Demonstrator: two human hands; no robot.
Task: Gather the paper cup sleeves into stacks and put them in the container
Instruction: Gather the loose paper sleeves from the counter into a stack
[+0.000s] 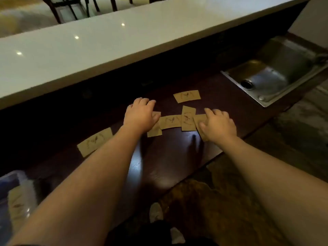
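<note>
the sleeves [170, 121] look light, thin and slidey, so better swept together flat and pinched by their edges. they are tan flattened card with a faint print, scattered mid-counter, one far [186, 96], one left [95, 142]. left hand [140, 117] and right hand [217, 125] both press open-palmed on sleeves, gripping nothing; the container [16, 196] sits near left.

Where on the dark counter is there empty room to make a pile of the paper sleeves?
Bare counter lies near the front edge, between the two forearms. More lies between the far sleeve and the sink. It is crowded between the left hand and right hand, where sleeves overlap.
</note>
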